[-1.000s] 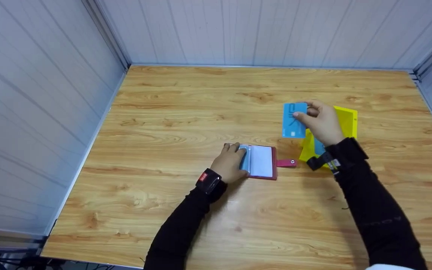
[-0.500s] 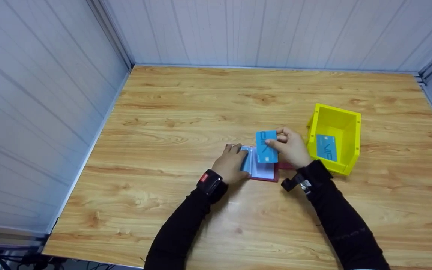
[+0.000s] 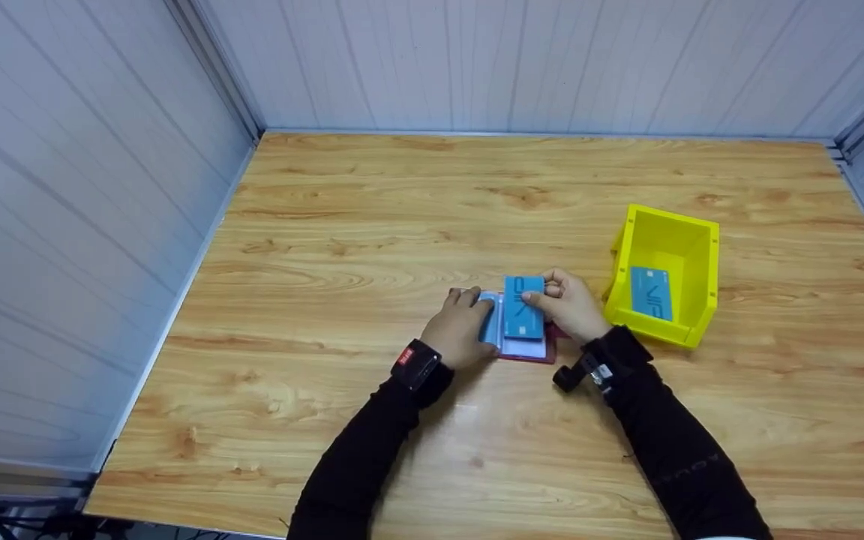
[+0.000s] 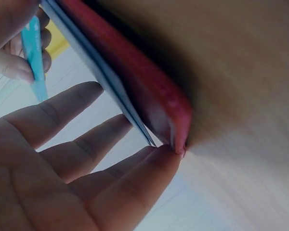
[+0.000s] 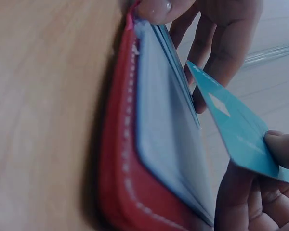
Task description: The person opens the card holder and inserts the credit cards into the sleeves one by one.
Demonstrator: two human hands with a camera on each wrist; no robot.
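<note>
A red card holder [image 3: 550,354] with clear sleeves lies spread on the wooden table. My left hand [image 3: 460,330] holds its left half down, thumb at the near edge and fingers toward the far edge. In the left wrist view, its fingertips touch the sleeves and a corner of the red cover [image 4: 156,86]. Between thumb and fingers, my right hand [image 3: 573,309] pinches a blue card [image 3: 524,309] over the right half. The right wrist view shows the card [image 5: 236,130] tilted and apart from the right-hand sleeve [image 5: 159,110]. The holder's strap is mostly hidden by the right hand.
To the right of the hands stands a yellow bin [image 3: 711,274] with another blue card [image 3: 651,294] in it. White panel walls [image 3: 432,67] border the table at the back and sides.
My right hand has carried the blue card leftward and down from beside the yellow bin to above the card holder's right half. My left hand stays on the holder.
</note>
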